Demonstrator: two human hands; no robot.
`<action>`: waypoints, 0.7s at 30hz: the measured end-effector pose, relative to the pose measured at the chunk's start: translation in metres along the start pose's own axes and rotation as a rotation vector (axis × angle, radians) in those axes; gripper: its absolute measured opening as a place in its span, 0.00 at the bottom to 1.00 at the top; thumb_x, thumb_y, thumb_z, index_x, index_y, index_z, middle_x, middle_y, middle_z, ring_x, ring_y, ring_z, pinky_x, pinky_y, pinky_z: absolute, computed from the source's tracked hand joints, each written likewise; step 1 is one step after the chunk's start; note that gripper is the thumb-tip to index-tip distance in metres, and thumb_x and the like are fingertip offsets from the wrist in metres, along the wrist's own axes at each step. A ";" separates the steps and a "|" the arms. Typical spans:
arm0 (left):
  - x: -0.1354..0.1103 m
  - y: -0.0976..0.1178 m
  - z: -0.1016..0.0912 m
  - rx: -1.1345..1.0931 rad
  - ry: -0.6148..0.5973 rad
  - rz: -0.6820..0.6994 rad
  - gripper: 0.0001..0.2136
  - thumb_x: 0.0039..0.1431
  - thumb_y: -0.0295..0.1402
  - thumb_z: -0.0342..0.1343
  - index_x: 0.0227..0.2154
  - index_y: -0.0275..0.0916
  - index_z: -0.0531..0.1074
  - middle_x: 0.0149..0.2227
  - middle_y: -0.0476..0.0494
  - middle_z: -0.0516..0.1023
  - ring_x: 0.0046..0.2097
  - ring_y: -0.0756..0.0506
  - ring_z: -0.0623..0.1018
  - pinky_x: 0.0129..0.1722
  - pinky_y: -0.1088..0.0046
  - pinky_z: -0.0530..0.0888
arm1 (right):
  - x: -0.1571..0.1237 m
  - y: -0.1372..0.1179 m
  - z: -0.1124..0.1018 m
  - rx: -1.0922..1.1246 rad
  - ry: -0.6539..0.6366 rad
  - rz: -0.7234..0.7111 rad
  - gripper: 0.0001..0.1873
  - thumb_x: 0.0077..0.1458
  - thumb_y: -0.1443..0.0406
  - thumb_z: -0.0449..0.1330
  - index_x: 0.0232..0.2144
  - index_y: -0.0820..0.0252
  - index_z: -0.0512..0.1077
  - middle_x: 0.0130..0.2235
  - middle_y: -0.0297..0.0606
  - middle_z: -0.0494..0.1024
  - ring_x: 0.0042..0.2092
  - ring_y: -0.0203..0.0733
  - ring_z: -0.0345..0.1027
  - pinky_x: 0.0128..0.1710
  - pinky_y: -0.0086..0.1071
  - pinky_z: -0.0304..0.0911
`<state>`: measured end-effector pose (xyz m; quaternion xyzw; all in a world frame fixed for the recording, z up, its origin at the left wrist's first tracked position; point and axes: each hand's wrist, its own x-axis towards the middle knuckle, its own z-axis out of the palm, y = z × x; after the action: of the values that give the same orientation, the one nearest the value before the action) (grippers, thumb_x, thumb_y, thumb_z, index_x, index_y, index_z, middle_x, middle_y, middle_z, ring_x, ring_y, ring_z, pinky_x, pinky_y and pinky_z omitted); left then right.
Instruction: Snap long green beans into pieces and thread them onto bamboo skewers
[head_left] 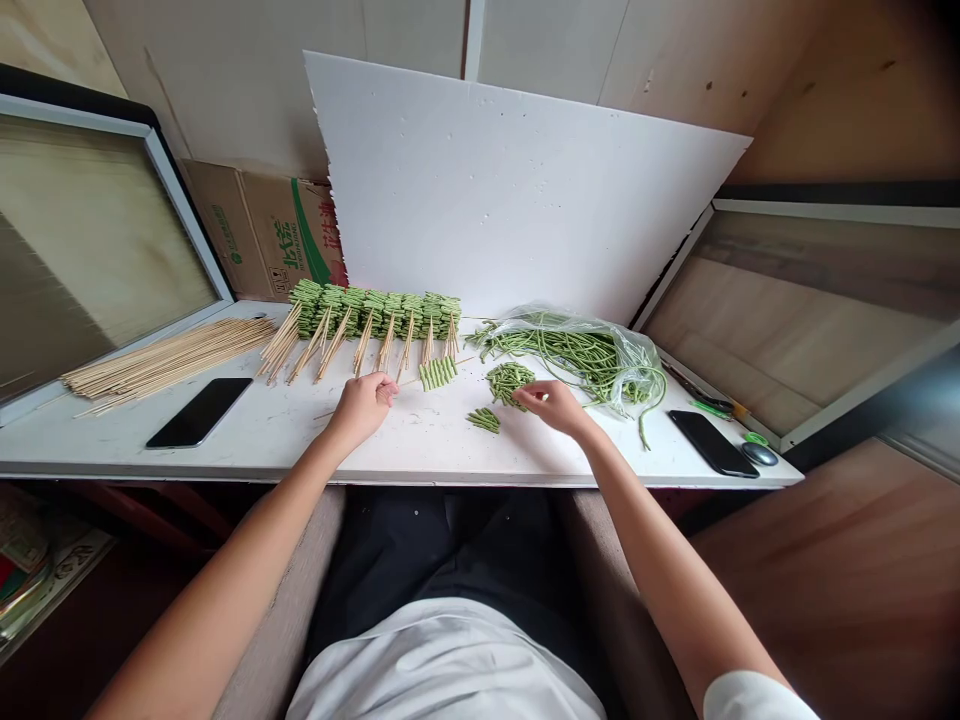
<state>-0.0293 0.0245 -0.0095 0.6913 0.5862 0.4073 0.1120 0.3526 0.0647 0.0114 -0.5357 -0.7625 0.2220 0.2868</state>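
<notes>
Skewer (411, 381) with a short row of bean pieces threaded on it lies at mid-table, its near end pinched in the closed fingers of the left hand (364, 405). At 3 o'clock from it, the right hand (555, 405) curls its fingertips onto the bean pile (508, 380); whether they grip a piece I cannot tell. A small bunch (484, 420) lies at 6 o'clock from the pile. Finished skewers (375, 320) line up at 12 o'clock, bare sticks (169, 360) at 9, a bag (600, 350) at 2.

Bare white tabletop (435, 445) just right of left hand (364, 405): passable. Row of green bean-threaded bamboo skewers (375, 315) blocks beyond it.
</notes>
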 end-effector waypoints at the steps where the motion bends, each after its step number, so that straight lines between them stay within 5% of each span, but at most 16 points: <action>1: 0.000 0.000 0.000 -0.001 0.003 0.002 0.10 0.62 0.30 0.51 0.31 0.40 0.78 0.28 0.44 0.83 0.34 0.41 0.80 0.38 0.68 0.74 | -0.007 -0.005 0.007 0.015 -0.033 -0.062 0.21 0.62 0.48 0.62 0.38 0.58 0.85 0.39 0.44 0.86 0.37 0.48 0.75 0.37 0.37 0.65; 9: 0.000 0.005 -0.001 -0.004 -0.007 0.025 0.10 0.63 0.30 0.51 0.31 0.40 0.78 0.27 0.45 0.82 0.33 0.42 0.80 0.38 0.68 0.73 | -0.029 -0.028 0.059 -0.259 0.094 -0.293 0.20 0.62 0.51 0.66 0.51 0.54 0.82 0.42 0.46 0.80 0.48 0.56 0.69 0.50 0.46 0.65; 21: -0.001 0.005 0.003 -0.043 0.008 0.070 0.10 0.64 0.30 0.52 0.32 0.39 0.79 0.27 0.45 0.81 0.31 0.44 0.79 0.35 0.70 0.73 | -0.031 -0.025 0.071 -0.299 0.135 -0.300 0.14 0.66 0.57 0.63 0.48 0.52 0.84 0.41 0.46 0.83 0.47 0.57 0.70 0.47 0.46 0.65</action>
<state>-0.0231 0.0235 -0.0083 0.7073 0.5531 0.4263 0.1101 0.2955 0.0254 -0.0312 -0.4667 -0.8370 0.0248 0.2845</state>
